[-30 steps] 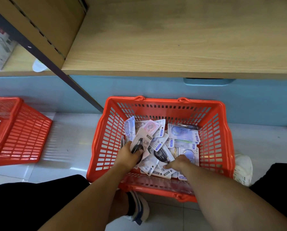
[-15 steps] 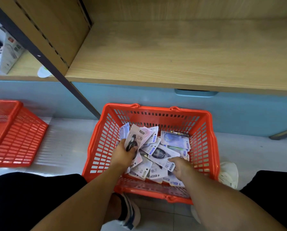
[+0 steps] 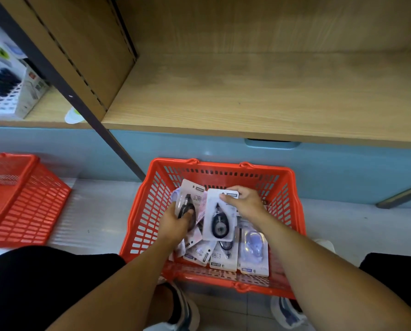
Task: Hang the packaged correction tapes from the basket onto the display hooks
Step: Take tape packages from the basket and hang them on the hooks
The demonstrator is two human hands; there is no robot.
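Note:
An orange-red basket (image 3: pixel 149 206) stands on the floor in front of me, holding several packaged correction tapes (image 3: pixel 253 254). My left hand (image 3: pixel 175 223) grips a small stack of packs (image 3: pixel 192 194) with a black tape on top, raised above the pile. My right hand (image 3: pixel 245 201) pinches the top of another white pack with a black correction tape (image 3: pixel 220 218) and holds it up beside the left stack. No display hooks are in view.
A wooden shelf (image 3: pixel 247 96) runs above the basket, over a light blue cabinet front (image 3: pixel 343 168). A second red basket (image 3: pixel 20 199) sits at the left. A white product box (image 3: pixel 8 87) stands on the left shelf. My knees and shoes frame the basket.
My right hand has picked a black-tape pack out of the pile and lifted it up beside the left hand's stack. The left hand has risen slightly. The camera has tilted upward.

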